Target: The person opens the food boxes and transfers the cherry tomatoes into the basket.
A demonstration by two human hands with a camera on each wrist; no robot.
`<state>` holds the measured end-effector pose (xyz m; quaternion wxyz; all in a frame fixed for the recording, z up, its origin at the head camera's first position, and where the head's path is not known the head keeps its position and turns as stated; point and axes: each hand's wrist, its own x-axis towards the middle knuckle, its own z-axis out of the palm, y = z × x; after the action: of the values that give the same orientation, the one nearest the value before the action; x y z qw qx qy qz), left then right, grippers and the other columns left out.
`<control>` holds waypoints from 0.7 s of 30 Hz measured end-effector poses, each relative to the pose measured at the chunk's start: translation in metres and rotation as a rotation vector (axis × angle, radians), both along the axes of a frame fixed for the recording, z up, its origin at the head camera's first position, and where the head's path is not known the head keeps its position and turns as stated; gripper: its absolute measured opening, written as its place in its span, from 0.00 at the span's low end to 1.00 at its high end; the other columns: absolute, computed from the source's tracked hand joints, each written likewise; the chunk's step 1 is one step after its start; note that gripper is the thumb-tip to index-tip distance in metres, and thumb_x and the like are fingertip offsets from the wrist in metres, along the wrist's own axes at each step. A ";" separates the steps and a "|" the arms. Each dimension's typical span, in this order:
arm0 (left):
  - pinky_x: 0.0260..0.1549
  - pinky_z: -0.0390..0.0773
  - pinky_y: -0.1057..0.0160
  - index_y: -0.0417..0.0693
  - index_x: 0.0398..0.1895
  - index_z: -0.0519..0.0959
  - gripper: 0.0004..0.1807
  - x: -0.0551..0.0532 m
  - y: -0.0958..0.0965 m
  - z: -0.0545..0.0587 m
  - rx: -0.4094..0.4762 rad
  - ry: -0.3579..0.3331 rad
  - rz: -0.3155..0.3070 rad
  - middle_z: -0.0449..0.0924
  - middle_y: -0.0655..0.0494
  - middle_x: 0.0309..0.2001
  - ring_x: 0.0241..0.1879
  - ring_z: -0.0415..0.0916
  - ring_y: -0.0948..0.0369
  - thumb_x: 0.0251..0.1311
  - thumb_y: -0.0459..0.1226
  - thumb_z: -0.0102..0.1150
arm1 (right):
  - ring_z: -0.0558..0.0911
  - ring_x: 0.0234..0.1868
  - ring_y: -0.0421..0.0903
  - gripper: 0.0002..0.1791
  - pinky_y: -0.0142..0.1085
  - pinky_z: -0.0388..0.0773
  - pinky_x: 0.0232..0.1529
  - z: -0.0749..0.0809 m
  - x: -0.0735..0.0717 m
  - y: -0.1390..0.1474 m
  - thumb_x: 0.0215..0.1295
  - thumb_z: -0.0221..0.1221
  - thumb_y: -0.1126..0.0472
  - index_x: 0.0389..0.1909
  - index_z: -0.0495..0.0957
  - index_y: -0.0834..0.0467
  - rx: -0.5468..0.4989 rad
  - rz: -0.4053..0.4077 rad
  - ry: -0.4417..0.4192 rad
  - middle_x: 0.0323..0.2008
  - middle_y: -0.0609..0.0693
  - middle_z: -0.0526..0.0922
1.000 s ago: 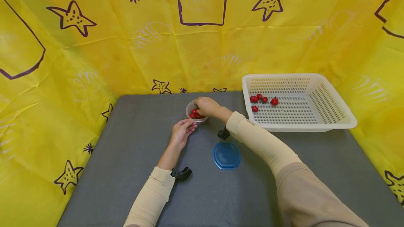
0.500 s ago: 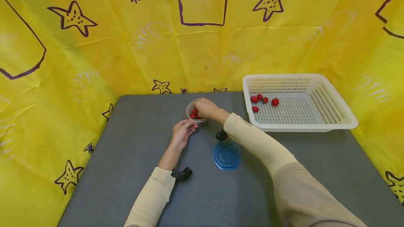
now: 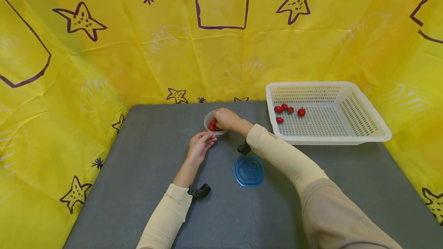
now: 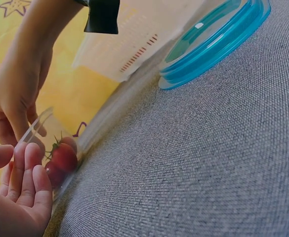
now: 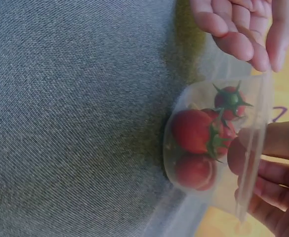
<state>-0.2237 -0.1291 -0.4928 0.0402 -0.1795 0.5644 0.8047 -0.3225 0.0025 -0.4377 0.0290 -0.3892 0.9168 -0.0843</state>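
Observation:
A small clear plastic container [image 3: 208, 118] stands on the grey table, with several red cherry tomatoes [image 5: 191, 131] inside, some with green stems. My left hand [image 3: 200, 145] pinches its near rim between thumb and fingertip, the other fingers curled loosely. From the right, my right hand [image 3: 229, 119] reaches over the rim with its fingers down in the container. In the right wrist view a reddish round cherry tomato [image 5: 237, 157] shows through the plastic between its thumb and fingers. The fingertips are partly blurred by the container wall.
A blue round lid [image 3: 248, 171] lies on the grey table [image 3: 221, 214] in front of the container. At the back right stands a white perforated basket [image 3: 328, 139] with several cherry tomatoes [image 3: 301, 112] at its left. Yellow patterned cloth [image 3: 221, 60] rises behind the table.
My right hand has sunk slightly lower into the container over the last second, its forearm shifting a little left. The left hand, lid and basket stay put.

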 end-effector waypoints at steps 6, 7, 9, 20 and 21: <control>0.35 0.80 0.69 0.42 0.38 0.76 0.03 0.001 0.000 -0.002 -0.009 0.018 0.003 0.83 0.60 0.26 0.28 0.82 0.66 0.66 0.33 0.57 | 0.78 0.37 0.51 0.07 0.41 0.77 0.45 0.010 0.002 0.004 0.62 0.62 0.63 0.37 0.83 0.63 -0.052 0.011 -0.024 0.36 0.56 0.81; 0.35 0.80 0.69 0.41 0.38 0.76 0.04 0.002 0.000 -0.002 -0.009 0.030 0.000 0.83 0.60 0.26 0.28 0.82 0.66 0.65 0.33 0.58 | 0.78 0.38 0.51 0.08 0.41 0.78 0.46 0.012 0.002 0.005 0.62 0.62 0.63 0.38 0.83 0.63 -0.058 0.011 -0.028 0.37 0.56 0.82; 0.35 0.80 0.69 0.41 0.37 0.77 0.05 0.004 -0.001 -0.003 0.006 0.071 -0.017 0.83 0.59 0.27 0.29 0.82 0.66 0.64 0.35 0.60 | 0.79 0.40 0.51 0.09 0.41 0.78 0.48 0.015 0.002 0.008 0.63 0.62 0.62 0.40 0.83 0.63 -0.063 0.008 -0.031 0.38 0.56 0.82; 0.34 0.80 0.70 0.41 0.40 0.75 0.03 -0.001 0.001 0.000 0.005 -0.016 -0.001 0.83 0.61 0.24 0.27 0.82 0.67 0.67 0.32 0.55 | 0.81 0.40 0.51 0.10 0.41 0.80 0.46 0.040 -0.005 0.027 0.64 0.62 0.62 0.43 0.82 0.62 -0.118 0.018 -0.063 0.41 0.56 0.84; 0.34 0.80 0.70 0.41 0.40 0.75 0.03 -0.002 0.001 0.000 0.007 -0.015 0.001 0.83 0.61 0.24 0.26 0.82 0.67 0.67 0.32 0.55 | 0.81 0.41 0.51 0.10 0.41 0.80 0.46 0.042 -0.005 0.029 0.65 0.62 0.62 0.44 0.82 0.62 -0.118 0.015 -0.069 0.42 0.56 0.84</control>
<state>-0.2256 -0.1278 -0.4926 0.0446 -0.1856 0.5614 0.8053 -0.3279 0.0315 -0.3958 0.0381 -0.3938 0.9058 -0.1513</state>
